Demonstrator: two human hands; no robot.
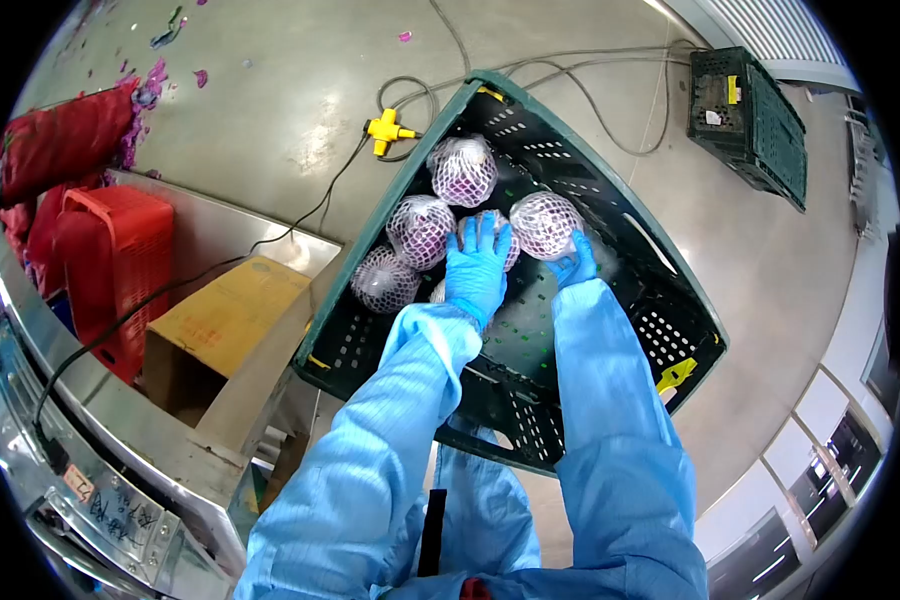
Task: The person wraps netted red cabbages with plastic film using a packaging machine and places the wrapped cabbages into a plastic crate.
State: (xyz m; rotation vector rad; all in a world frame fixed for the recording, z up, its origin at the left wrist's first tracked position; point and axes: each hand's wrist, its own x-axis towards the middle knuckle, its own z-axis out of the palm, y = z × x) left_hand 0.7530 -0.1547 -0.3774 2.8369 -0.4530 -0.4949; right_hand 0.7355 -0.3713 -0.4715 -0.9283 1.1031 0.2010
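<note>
Several round purple heads that look like red cabbages, in clear film and white netting, lie in the far and left parts of a dark green plastic crate (610, 185). My left hand (477, 272), in a blue glove, rests with fingers spread over a middle cabbage (511, 243) and covers most of it. My right hand (576, 262), gloved too, curls around the lower right side of another cabbage (545, 222); some of its fingers are hidden. A cabbage (463, 170) sits in the far corner, with another (420, 230) and a third (385, 280) along the left wall.
Left of the crate is a metal table edge (210, 205) with an open cardboard box (235, 315) and a red basket (125, 270). A cable with a yellow connector (388, 131) lies on the floor beyond. Another green crate (750, 120) stands at the far right.
</note>
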